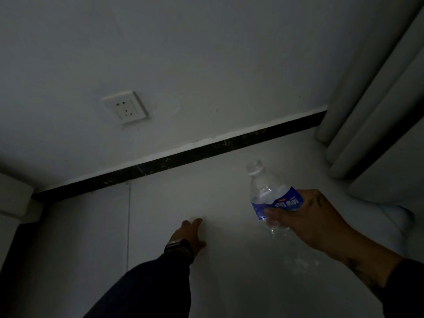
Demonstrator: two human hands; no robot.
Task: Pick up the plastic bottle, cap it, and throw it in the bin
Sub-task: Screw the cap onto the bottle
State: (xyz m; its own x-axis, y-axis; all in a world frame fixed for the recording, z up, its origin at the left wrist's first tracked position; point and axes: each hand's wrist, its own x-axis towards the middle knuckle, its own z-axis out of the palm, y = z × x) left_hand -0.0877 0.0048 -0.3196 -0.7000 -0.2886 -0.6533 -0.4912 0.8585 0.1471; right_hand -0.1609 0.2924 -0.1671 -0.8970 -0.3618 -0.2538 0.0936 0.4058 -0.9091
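Observation:
My right hand (305,223) grips a clear plastic bottle (266,191) around its lower body, just below the blue label. The bottle tilts up and to the left. Its neck (254,166) has a white ring and no cap on it. My left hand (190,232), with a dark watch on the wrist, stretches down towards the pale floor with the fingers extended and nothing visible in them. The room is dim, and I can make out neither a cap nor a bin.
A white wall with a socket (125,107) rises ahead, above a black skirting board (183,154). Grey curtains (376,106) hang at the right. A pale ledge or piece of furniture (16,198) stands at the left edge. The floor (229,283) is light and smooth.

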